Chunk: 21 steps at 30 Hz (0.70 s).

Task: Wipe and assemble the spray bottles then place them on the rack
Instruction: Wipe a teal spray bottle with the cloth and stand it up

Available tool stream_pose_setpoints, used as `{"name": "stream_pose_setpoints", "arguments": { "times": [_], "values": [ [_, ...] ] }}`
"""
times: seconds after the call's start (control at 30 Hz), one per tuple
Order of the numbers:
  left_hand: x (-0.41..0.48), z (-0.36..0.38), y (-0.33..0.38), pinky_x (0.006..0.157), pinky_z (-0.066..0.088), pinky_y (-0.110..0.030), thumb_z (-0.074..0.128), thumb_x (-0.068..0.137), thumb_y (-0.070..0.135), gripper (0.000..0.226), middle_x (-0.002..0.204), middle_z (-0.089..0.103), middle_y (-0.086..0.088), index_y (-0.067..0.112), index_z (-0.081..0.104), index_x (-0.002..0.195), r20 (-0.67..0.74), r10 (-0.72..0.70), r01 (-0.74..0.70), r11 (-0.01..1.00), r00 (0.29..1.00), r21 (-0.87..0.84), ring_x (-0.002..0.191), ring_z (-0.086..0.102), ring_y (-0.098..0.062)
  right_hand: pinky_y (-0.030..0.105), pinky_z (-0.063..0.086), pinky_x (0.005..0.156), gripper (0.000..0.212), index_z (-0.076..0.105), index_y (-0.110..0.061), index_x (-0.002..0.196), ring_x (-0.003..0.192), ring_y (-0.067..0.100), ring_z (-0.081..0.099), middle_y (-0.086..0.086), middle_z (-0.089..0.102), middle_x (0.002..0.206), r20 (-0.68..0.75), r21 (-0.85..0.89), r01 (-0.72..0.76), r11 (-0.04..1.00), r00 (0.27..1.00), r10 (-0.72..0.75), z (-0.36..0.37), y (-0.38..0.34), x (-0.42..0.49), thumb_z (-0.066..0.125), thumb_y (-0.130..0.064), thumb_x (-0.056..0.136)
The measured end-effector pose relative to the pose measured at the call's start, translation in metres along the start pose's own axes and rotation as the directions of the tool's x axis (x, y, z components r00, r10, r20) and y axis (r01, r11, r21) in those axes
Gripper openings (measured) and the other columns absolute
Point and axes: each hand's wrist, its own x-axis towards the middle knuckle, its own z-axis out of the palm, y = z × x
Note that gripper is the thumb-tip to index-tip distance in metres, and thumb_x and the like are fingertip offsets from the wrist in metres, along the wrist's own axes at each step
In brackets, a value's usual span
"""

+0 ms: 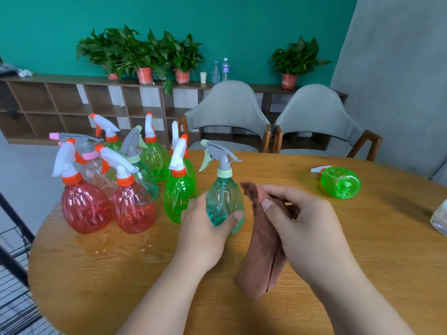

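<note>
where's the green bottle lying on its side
In the head view, the green bottle lies far right on the table, apart from the standing bottles, beyond the right hand.

One wide-angle view from the person's head, facing forward and down, close over the left hand (205, 228) and right hand (312, 228); beyond the hands, grey chairs (229, 105) and teal wall (217, 25).
</note>
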Motion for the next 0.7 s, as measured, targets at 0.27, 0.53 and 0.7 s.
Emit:
{"name": "stream_pose_setpoints", "arguments": {
  "times": [0.27,0.53,0.7],
  "values": [
    [-0.003,0.021,0.012,0.093,0.048,-0.031,0.08,0.092,0.047,0.079,0.138,0.048,0.003,0.025,0.04,0.156,-0.055,-0.007,0.02,0.974,0.998,0.225,0.123,0.06,-0.023,0.04,0.061,0.092,0.02,0.082,-0.037,0.109,0.098,0.004,0.075,-0.021,0.08,0.1,-0.108,0.163,0.043,0.986,0.994,-0.026,-0.011,-0.009,0.01,0.072,-0.021,0.1],
    [0.033,0.051,0.031,0.12,0.042,-0.046,0.066,0.105,0.021,0.09,0.168,0.033,-0.019,0.006,0.006,0.17,-0.178,-0.202,0.238,0.947,0.963,0.217,0.151,0.043,-0.037,0.028,0.06,0.082,0.023,0.082,-0.035,0.109,0.093,0.002,0.076,-0.017,0.081,0.096,-0.19,0.339,0.061,0.939,0.982,0.005,-0.031,-0.011,0.024,0.071,-0.016,0.102],
    [0.048,0.061,0.039,0.13,0.028,-0.046,0.062,0.105,0.013,0.092,0.174,0.017,-0.026,-0.003,-0.004,0.168,-0.214,-0.262,0.299,0.94,0.941,0.164,0.161,0.024,-0.04,0.042,0.064,0.092,0.023,0.082,-0.035,0.108,0.096,0.005,0.077,-0.015,0.082,0.097,-0.187,0.393,0.036,0.919,0.982,0.042,-0.041,-0.004,0.025,0.072,-0.015,0.102]
  ]
}}
